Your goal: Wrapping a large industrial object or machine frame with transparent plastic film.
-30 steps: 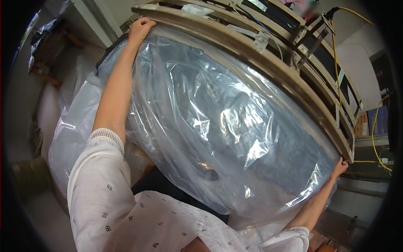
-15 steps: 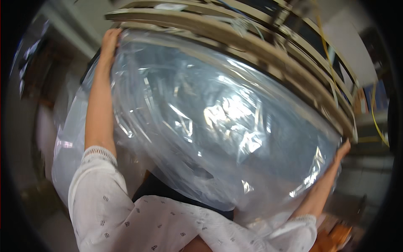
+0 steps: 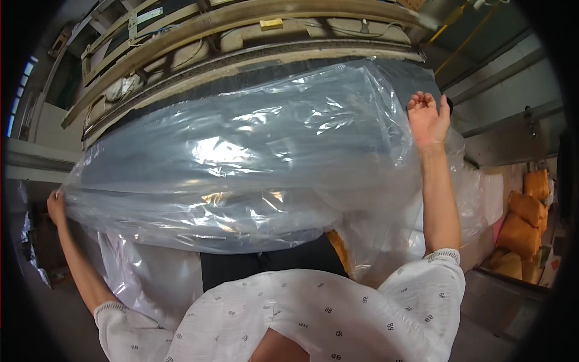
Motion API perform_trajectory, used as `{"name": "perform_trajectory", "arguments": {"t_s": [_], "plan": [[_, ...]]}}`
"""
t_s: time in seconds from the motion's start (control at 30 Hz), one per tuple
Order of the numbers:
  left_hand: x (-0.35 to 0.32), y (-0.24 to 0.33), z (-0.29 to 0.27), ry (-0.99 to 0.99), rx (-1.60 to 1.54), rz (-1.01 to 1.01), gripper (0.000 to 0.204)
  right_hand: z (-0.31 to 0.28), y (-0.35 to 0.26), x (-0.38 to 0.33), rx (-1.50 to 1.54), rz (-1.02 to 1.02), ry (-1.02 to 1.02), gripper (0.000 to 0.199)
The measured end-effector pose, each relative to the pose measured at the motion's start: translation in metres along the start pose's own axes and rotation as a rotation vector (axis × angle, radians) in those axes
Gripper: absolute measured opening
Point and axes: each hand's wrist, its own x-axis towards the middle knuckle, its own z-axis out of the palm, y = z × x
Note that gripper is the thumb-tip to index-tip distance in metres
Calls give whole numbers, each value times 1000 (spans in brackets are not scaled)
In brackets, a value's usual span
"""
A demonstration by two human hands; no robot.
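Note:
A wide sheet of clear plastic film (image 3: 271, 142) lies across the work surface in front of me, wrinkled and shiny, its near part hanging toward my lap. At the far left my left hand (image 3: 55, 206) is closed on the gathered left end of the film. My right hand (image 3: 429, 123) is raised beside the film's right edge, palm up, fingers loosely curled and apart, holding nothing. A dark grey surface (image 3: 416, 78) shows past the film's far right corner.
Beyond the film runs a machine frame with long beige bars (image 3: 289, 13), cables and a small yellow block (image 3: 271, 24). More loose film (image 3: 145, 268) hangs at my lower left. Orange bundles (image 3: 520, 235) are stacked at the right.
The view has turned and the machine's bars lie farther off. My right hand has let go of the film's edge. My left hand, now nearer and farther left, still grips film.

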Motion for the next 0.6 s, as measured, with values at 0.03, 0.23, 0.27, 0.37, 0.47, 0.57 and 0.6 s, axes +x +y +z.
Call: {"name": "perform_trajectory", "arguments": {"t_s": [0.03, 0.23, 0.27, 0.37, 0.47, 0.57, 0.6], "plan": [[-9, 41, -20, 86, 700, -29, 42, 6, 6, -6, 22, 2, 0, 33], [-158, 420, 44, -330, -423, 774, 33, -7, 9, -11, -18, -39, -50, 29], [-196, 470, 44, -328, -462, 860, 38, -8, 10, -10, -27, -48, -64, 29], [-257, 558, 78, -352, -465, 936, 47, 0, 20, -8, -66, -90, -105, 29], [-286, 588, 107, -809, -1118, 557, 28, 5, 32, 8, -374, -208, -111, 27], [-306, 549, 96, -831, -1170, 388, 21, 17, 16, 7, -1860, -1030, -306, 24], [-304, 526, 84, -776, -1122, 422, 21, 13, 8, 13, -1967, -945, -321, 24]]}}
